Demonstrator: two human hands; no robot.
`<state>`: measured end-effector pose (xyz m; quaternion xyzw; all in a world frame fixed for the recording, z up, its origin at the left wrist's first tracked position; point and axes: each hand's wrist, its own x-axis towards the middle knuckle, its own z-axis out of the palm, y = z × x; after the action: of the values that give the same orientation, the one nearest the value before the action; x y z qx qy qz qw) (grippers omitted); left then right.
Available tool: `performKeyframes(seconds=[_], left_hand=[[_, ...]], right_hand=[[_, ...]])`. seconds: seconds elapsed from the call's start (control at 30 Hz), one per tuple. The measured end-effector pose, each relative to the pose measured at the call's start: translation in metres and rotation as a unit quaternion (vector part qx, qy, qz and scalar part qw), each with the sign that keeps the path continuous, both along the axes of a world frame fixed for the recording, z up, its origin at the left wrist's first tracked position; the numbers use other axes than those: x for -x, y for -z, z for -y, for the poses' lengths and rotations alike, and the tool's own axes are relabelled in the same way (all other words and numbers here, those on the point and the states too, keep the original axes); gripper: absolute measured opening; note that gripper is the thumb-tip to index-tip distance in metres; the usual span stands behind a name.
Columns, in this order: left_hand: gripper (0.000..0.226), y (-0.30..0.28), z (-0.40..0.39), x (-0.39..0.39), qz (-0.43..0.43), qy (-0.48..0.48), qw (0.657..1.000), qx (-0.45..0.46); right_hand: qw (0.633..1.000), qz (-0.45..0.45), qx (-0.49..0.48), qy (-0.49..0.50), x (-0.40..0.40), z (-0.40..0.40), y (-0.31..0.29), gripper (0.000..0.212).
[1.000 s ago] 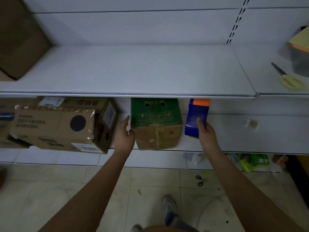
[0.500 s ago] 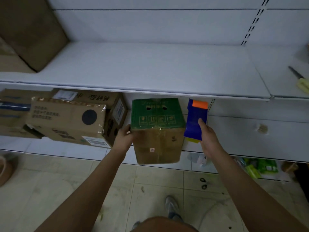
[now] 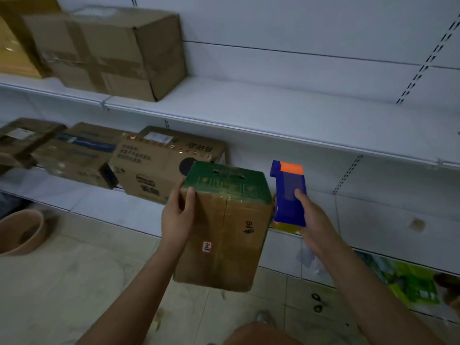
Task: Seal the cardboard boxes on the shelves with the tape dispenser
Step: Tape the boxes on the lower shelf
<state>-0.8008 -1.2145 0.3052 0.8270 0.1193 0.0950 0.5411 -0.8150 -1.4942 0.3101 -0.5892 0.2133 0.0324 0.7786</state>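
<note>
White metal shelves [image 3: 249, 108] run across the view above a pale tiled floor [image 3: 62, 282]. On the upper shelf, toward its left end, sits a large taped carton [image 3: 107, 53]. Along the lower shelf's left stretch lie several brown cartons [image 3: 154, 165], some tilted. In front of the lower shelf's front edge, off the shelf, a cardboard box [image 3: 224, 232] with a green printed end is held up with a taped seam running down the brown face turned toward the camera. The left hand [image 3: 178, 217] grips its left side, thumb on the brown face, the other fingers hidden behind the box. The right hand [image 3: 316, 220] holds a blue tape dispenser [image 3: 288, 195] with an orange patch, fingers wrapped round its body, just beside the box's right edge. A brown bowl [image 3: 22, 235] rests on the floor at left.
</note>
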Motion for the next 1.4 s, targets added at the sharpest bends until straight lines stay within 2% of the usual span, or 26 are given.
performKeyframes(seconds=[0.07,0.13,0.23,0.37,0.5,0.6,0.73,0.87,0.93,1.03,1.13,1.17,1.23,1.27,1.3,1.4], left_hand=[[0.038,-0.015,-0.012,0.011,0.034,-0.058,0.997,0.035],[0.041,-0.035,-0.022,0.019,0.055,-0.104,0.992,0.052],[0.037,-0.070,-0.035,0.029,0.092,-0.128,0.985,0.063],[0.033,-0.122,-0.047,0.043,0.176,-0.136,0.971,0.085],[0.036,-0.180,-0.047,0.054,0.245,-0.147,0.951,0.118],[0.046,-0.224,-0.041,0.061,0.298,-0.131,0.933,0.152],[0.040,-0.271,-0.027,0.054,0.386,-0.095,0.900,0.180],[0.038,-0.301,-0.008,0.044,0.470,-0.060,0.861,0.182],[0.041,-0.305,0.004,0.035,0.506,-0.024,0.847,0.163],[0.047,-0.288,0.025,0.020,0.546,0.020,0.833,0.082],[0.047,-0.245,0.039,0.005,0.530,0.049,0.846,0.036],[0.043,-0.227,0.043,0.000,0.520,0.057,0.852,0.019],[0.038,-0.189,0.051,-0.010,0.490,0.052,0.869,-0.031],[0.041,-0.172,0.055,-0.016,0.464,0.047,0.883,-0.048],[0.051,-0.158,0.059,-0.022,0.433,0.045,0.898,-0.056],[0.076,-0.131,0.066,-0.039,0.352,0.087,0.930,-0.060]], right_hand=[[1.000,0.003,-0.006,-0.010,0.006,-0.017,-0.014,0.045],[1.000,0.015,-0.009,-0.021,0.011,-0.032,-0.032,0.047],[0.998,0.047,-0.001,-0.034,0.018,-0.049,-0.066,0.052],[0.992,0.107,0.016,-0.059,0.030,-0.065,-0.124,0.069],[0.980,0.190,0.030,-0.049,0.044,-0.063,-0.180,0.052],[0.967,0.248,0.044,-0.039,0.056,-0.057,-0.221,0.053],[0.949,0.310,0.052,-0.025,0.056,-0.047,-0.263,0.027],[0.932,0.354,0.070,0.000,0.044,-0.035,-0.289,0.026],[0.920,0.373,0.118,0.014,0.032,-0.028,-0.294,0.027],[0.903,0.367,0.220,0.030,0.011,-0.017,-0.284,0.029],[0.927,0.311,0.207,0.034,-0.011,-0.001,-0.244,0.033],[0.938,0.290,0.189,0.033,-0.014,0.004,-0.230,0.043],[0.955,0.247,0.160,0.042,-0.023,0.012,-0.200,0.078],[0.959,0.231,0.157,0.048,-0.029,0.018,-0.188,0.090],[0.961,0.220,0.157,0.054,-0.034,0.023,-0.179,0.091],[0.970,0.194,0.131,0.072,-0.048,0.033,-0.166,0.050]])
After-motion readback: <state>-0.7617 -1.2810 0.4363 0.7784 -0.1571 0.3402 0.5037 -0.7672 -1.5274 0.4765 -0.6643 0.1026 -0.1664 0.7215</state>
